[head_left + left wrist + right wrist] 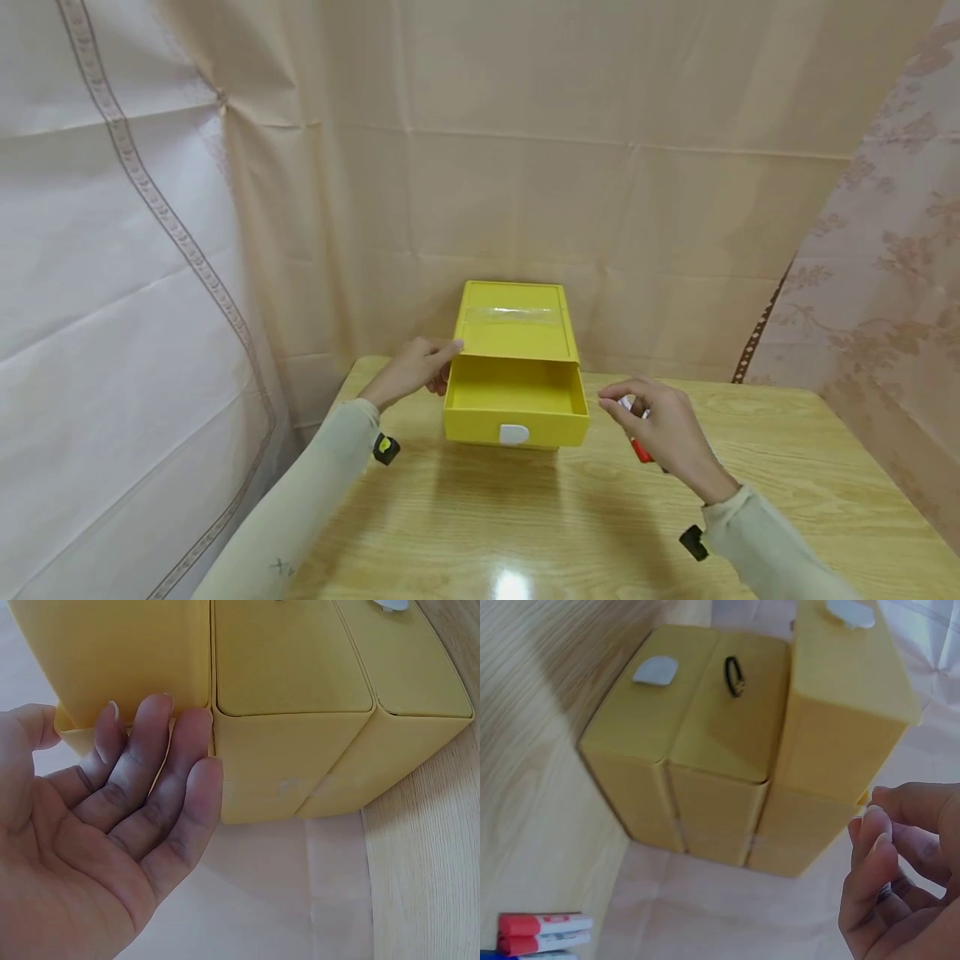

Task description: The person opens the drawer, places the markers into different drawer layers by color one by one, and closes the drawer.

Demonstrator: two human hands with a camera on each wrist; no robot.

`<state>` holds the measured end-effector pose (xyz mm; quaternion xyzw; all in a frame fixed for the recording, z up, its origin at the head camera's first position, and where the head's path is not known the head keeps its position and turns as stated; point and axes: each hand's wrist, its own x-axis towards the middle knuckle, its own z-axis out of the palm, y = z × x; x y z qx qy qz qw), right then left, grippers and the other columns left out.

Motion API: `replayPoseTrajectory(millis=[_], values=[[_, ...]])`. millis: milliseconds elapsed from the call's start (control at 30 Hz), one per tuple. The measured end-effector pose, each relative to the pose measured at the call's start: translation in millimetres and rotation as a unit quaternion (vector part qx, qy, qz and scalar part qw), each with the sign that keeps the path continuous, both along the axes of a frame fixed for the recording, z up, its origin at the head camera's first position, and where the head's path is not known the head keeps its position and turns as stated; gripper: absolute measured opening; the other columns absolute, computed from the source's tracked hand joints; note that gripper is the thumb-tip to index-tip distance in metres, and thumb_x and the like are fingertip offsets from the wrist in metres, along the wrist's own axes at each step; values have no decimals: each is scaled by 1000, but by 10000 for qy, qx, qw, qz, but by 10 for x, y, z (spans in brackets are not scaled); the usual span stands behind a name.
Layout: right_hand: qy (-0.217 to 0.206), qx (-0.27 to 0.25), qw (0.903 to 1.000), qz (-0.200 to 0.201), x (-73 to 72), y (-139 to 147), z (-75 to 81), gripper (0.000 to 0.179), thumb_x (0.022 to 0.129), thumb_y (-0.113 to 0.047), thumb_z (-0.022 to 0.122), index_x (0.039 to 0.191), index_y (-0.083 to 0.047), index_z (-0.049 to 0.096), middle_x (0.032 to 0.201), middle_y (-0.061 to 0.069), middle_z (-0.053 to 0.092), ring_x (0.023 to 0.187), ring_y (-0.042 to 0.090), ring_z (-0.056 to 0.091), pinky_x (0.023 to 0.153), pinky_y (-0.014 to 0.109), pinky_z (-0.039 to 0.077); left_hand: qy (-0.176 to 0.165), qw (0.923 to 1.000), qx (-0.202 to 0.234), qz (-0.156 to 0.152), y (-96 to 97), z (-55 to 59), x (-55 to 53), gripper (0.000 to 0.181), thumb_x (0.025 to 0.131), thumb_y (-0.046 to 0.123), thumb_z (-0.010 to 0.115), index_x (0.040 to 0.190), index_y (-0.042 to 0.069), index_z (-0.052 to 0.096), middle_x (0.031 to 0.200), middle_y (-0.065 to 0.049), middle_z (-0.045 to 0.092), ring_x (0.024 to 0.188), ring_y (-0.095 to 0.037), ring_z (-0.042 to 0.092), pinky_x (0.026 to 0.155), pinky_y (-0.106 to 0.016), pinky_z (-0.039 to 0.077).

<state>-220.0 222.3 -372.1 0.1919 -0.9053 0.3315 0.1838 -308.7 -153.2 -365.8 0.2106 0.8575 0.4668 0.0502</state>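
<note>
A yellow drawer unit stands on the table, its top drawer pulled out. The inside of that drawer looks bare, and a white tab is on its front. My left hand holds the unit's left edge, thumb on top and fingertips against the side wall. To the right of the drawer, apart from it, my right hand hangs with loosely bent fingers. Its thumb and fingertips come close together, and I see nothing between them.
Red-capped markers and a blue one lie on the wooden table, partly hidden by my right hand in the head view. A black loop marks the middle drawer. Beige cloth hangs close behind the unit.
</note>
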Motion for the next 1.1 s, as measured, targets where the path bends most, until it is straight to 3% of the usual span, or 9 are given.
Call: replayPoseTrajectory(millis=[333, 800, 1100], values=[[-427, 180, 9984, -320, -29, 206, -235, 13, 95, -21, 77, 104, -12, 79, 88, 0, 71, 48, 8, 45, 40, 26, 38, -88, 9999, -50, 45, 6, -6, 19, 56, 108, 51, 46, 81, 6, 66, 75, -12, 66, 67, -31, 68, 64, -39, 59], [-594, 358, 9960, -555, -103, 330, -384, 12, 95, -20, 77, 101, -10, 79, 101, 10, 74, 61, 11, 54, 47, 27, 44, -45, 10000, 4, 3, -3, 7, 12, 58, 108, 53, 45, 81, 6, 65, 75, -14, 66, 70, -36, 68, 70, -49, 59], [-685, 595, 9936, -676, -172, 424, -572, 16, 95, -18, 76, 104, -5, 77, 91, 4, 74, 59, 10, 55, 48, 27, 44, -61, 10000, 31, -72, 0, 7, 6, 57, 109, 50, 45, 83, 3, 65, 77, -17, 66, 72, -39, 68, 70, -47, 60]])
